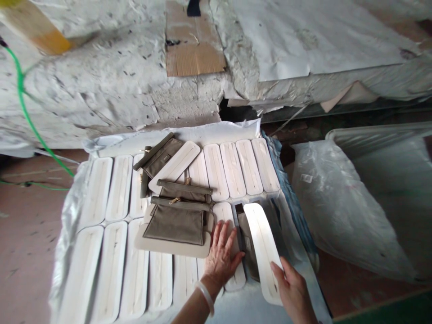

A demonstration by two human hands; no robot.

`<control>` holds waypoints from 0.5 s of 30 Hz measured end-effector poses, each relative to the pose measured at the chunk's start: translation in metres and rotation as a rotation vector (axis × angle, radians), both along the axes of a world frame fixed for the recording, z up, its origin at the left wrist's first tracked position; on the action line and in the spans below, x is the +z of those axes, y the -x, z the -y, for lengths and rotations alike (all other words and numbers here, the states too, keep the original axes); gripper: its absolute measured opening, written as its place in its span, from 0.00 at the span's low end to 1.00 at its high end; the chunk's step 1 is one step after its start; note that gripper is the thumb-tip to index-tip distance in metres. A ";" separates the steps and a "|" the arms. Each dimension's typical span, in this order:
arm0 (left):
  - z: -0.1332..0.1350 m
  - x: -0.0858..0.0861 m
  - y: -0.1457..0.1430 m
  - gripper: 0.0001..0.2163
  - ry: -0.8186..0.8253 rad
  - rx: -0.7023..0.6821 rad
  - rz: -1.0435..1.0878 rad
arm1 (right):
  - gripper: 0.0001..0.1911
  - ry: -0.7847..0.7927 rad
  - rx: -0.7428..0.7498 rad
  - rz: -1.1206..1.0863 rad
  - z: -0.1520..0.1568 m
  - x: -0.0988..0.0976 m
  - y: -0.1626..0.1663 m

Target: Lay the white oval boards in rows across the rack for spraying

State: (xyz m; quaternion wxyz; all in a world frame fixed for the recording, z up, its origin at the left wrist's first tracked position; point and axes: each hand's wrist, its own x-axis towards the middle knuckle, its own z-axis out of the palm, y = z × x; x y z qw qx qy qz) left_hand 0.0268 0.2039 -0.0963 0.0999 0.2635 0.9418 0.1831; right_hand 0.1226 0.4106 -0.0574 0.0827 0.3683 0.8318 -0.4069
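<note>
My left hand (222, 252) lies with fingers spread on one of the white oblong panels (236, 276), close to the brown fabric pouches. My right hand (293, 288) pinches the lower end of another white rounded panel (261, 243), which is tilted above the sheet. Beneath that panel lies a dark brown fabric piece (249, 258), partly covered. To the left, a brown pouch (177, 222) with a gold zipper pull rests on a beige rounded base (199, 249). Behind it, another brown pouch (165, 157) sits partly under a loose white panel (178, 165).
White panels (89, 270) lie in two rows on a pale sheet. Behind stands a paint-spattered ledge (118, 90) with cardboard (195, 58) and a bottle (40, 31) on it. A green cord (25, 103) hangs at left. Clear plastic (337, 193) drapes from a bin (381, 135) at right.
</note>
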 end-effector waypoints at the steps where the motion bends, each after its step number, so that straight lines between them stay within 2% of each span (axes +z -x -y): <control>1: 0.000 0.000 0.000 0.33 -0.004 0.004 -0.003 | 0.38 0.028 0.002 0.005 -0.002 -0.004 0.005; 4: -0.001 -0.001 0.000 0.30 -0.021 0.018 -0.007 | 0.36 0.119 0.024 0.015 0.000 -0.017 0.022; 10: -0.003 0.000 0.002 0.28 -0.054 0.037 0.006 | 0.31 0.227 0.186 0.129 0.011 -0.029 0.031; 12: -0.005 0.000 0.003 0.28 -0.046 0.045 -0.006 | 0.32 0.270 0.191 0.207 0.008 -0.031 0.031; 15: -0.008 0.001 0.003 0.27 -0.035 0.065 -0.029 | 0.40 0.335 0.160 0.310 -0.003 -0.038 0.031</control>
